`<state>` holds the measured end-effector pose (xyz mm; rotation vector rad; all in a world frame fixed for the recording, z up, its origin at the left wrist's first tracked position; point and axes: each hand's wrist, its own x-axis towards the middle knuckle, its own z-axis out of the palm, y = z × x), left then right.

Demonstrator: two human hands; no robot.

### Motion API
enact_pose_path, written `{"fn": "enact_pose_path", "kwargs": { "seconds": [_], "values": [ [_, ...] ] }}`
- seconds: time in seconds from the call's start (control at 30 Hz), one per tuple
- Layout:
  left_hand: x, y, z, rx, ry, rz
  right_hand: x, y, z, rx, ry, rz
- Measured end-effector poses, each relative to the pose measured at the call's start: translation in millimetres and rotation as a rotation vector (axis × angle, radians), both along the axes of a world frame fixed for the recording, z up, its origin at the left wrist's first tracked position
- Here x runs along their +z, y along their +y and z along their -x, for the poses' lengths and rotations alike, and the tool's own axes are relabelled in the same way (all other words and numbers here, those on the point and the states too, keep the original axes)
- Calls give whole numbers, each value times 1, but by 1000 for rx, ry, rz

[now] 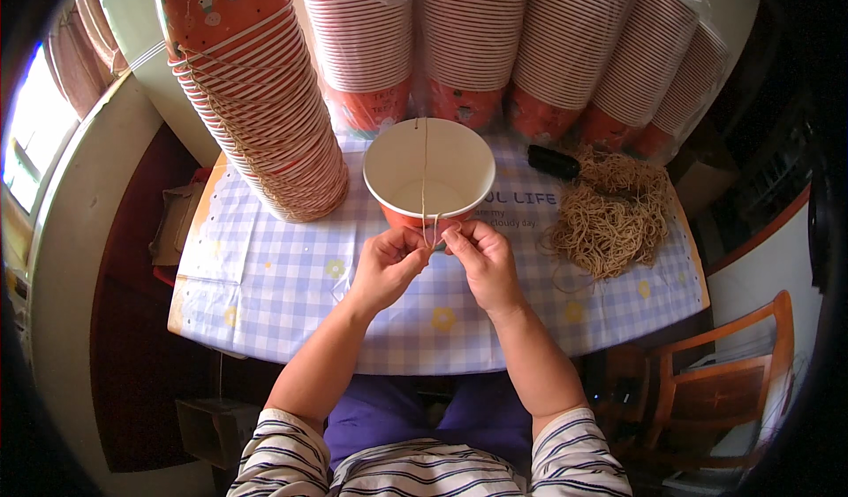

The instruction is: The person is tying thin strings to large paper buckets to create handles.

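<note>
An orange paper bucket (459,166) with a white inside stands upright on the table in front of me. A thin beige string (424,168) runs from a hole near its far rim across the opening to the near rim. There the string loops down at the outer wall, between my hands. My left hand (389,265) is closed, thumb and fingers pinching the string. On the other side of the loop, my right hand (484,263) also pinches the string with thumb and forefinger. Both hands are close together, just below the near rim.
To the left leans a tall stack of nested orange buckets (265,117) with strings hanging along it. Several plastic-wrapped bucket stacks (468,42) line the back. A heap of loose string (614,227) lies right, beside a black object (553,161). A checked cloth (283,294) covers the table; a wooden chair (720,386) stands lower right.
</note>
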<state>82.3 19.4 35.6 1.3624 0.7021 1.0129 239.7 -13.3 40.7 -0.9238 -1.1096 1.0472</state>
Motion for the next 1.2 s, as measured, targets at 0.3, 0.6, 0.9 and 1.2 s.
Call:
{"fn": "enact_pose_path", "kwargs": {
  "seconds": [0.3,0.6,0.9,1.2],
  "values": [
    [3,-3,-1,-20,-7,-7,3,-2,3,4,-2,14],
    [4,-3,0,-71,9,8,2,-3,2,-12,-60,-1],
    [2,-3,-1,-79,-2,-7,0,-2,2,-22,-54,-4],
    [3,-3,0,-110,-17,30,-4,0,-1,-12,-20,25]
  ]
}}
